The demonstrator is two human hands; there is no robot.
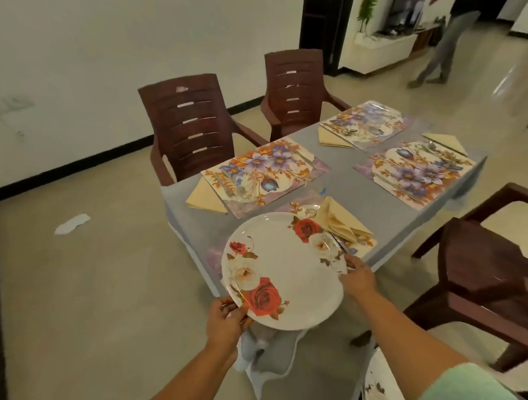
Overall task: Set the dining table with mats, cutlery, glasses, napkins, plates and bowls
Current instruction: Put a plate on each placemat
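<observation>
Plates are going down now: one large rose-printed plate (283, 271) is held over the near mat (299, 203), at about six o'clock on the table (343, 179). The left hand (225, 321) grips its near rim at seven o'clock, fingers (238, 314) curled round the edge. The right hand (358, 276) touches the rim at three o'clock; whether those fingers pinch the edge or only steady it I cannot tell.

A folded napkin (341, 223) lies at the mat's one o'clock corner, just beside the plate's far edge, with what looks like cutlery partly hidden under the rim there. Three other floral mats sit at ten, twelve and two o'clock, each with a napkin beside it, and no plates on them yet.

To do this step well, I would lower the plate level, centre it on the mat, and keep its far rim off the napkin and cutlery so that nothing tips or slides. Letting go with the right hand first, then sliding the left out from under, should stop any wobble. More plates (378, 392) wait at five o'clock by the right arm.
</observation>
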